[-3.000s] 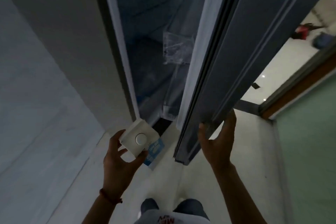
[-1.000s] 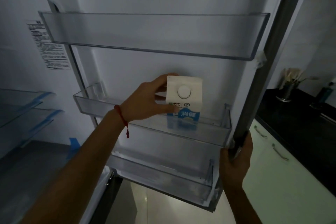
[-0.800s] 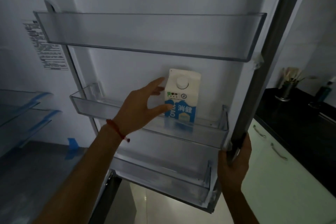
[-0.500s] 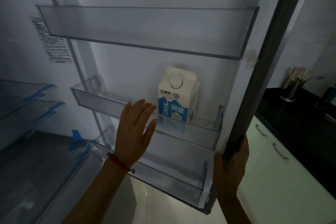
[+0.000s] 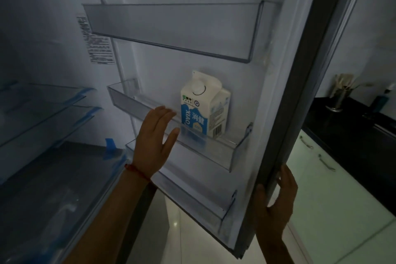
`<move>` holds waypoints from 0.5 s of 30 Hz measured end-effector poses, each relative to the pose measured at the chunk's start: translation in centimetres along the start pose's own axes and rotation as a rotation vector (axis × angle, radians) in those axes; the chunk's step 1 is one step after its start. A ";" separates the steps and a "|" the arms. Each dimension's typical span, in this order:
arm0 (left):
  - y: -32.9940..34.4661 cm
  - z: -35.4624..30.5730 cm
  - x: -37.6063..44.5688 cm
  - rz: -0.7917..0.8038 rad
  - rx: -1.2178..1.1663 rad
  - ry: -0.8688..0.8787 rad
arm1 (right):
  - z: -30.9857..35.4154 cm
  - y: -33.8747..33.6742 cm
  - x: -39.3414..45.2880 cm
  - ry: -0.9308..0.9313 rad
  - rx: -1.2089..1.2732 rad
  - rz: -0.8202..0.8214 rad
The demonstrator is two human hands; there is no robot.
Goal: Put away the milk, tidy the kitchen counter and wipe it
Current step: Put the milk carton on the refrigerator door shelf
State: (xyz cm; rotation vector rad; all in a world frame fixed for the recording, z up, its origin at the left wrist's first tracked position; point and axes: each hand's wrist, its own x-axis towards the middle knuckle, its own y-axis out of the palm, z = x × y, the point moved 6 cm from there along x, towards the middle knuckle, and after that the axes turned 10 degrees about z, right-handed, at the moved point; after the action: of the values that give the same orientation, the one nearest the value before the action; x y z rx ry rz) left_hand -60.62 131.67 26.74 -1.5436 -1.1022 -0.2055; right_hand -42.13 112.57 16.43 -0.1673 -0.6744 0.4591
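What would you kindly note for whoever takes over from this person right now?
Left hand: open, empty, just left of the milk carton.
Right hand: gripping the edge of the open fridge door.
Carton: upright in the middle door shelf, cap on.
Done: milk put away.
Left: shut the door, tidy and wipe the black counter.

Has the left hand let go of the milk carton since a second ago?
Yes. The left hand has drawn back and down, now open before the shelf rail; the milk carton stands alone in the middle door shelf.
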 end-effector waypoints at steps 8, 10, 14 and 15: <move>-7.6 1.5 -7.3 0.127 0.035 -0.055 | 6.1 -0.7 -4.0 -0.043 0.197 -0.058; -10.3 1.0 -9.7 0.067 0.115 -0.024 | 7.4 -0.2 -5.2 -0.049 0.246 -0.003; -16.6 0.2 -13.9 -0.123 0.255 0.024 | 9.8 0.8 -8.0 -0.062 0.249 0.004; -18.3 0.1 -14.9 -0.197 0.294 0.035 | 10.4 1.3 -8.8 -0.057 0.239 0.009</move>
State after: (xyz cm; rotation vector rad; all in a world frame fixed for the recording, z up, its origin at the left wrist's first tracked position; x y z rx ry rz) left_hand -81.99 121.95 29.30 -1.1684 -1.1991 -0.1936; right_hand -55.24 109.69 19.17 0.0690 -0.6696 0.5504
